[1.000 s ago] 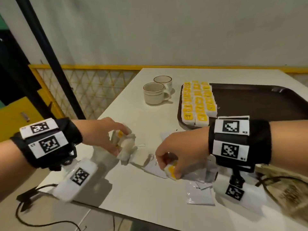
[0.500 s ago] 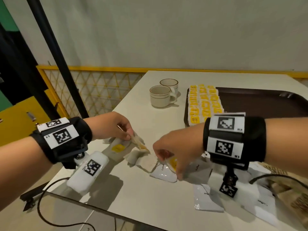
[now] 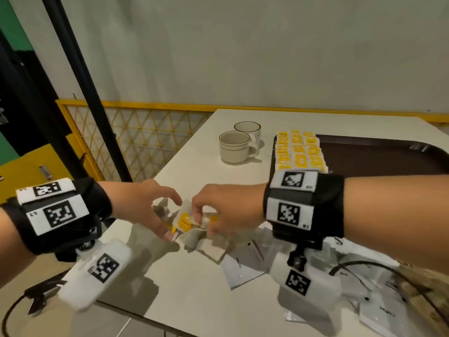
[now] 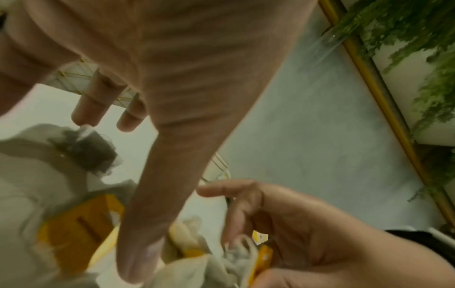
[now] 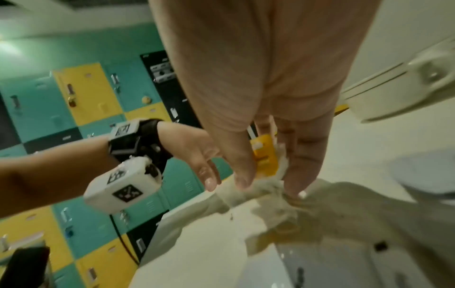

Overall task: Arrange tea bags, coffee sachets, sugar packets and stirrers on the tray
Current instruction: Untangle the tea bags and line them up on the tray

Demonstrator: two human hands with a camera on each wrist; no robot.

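Observation:
Loose tea bags (image 3: 184,221) with yellow tags lie in a crumpled heap at the table's near left edge. My right hand (image 3: 206,222) pinches one tea bag (image 5: 264,157) by its yellow tag between thumb and fingers, just above the heap. My left hand (image 3: 173,217) faces it from the left with fingers spread and straight, its thumb touching the heap (image 4: 78,230). The dark brown tray (image 3: 364,154) stands behind my right forearm. Rows of yellow-tagged tea bags (image 3: 298,152) fill the tray's left end. White coffee sachets (image 3: 243,263) lie under and right of my right wrist.
Two cream cups (image 3: 234,147) stand left of the tray. More sachets (image 3: 384,312) and a black cable (image 3: 364,266) lie at the near right. The table's left edge (image 3: 170,171) drops toward a yellow mesh railing and a black pole.
The two hands have come together over the heap. The left hand has spread its fingers from its earlier pinch. The right hand has moved left and up with its tea bag.

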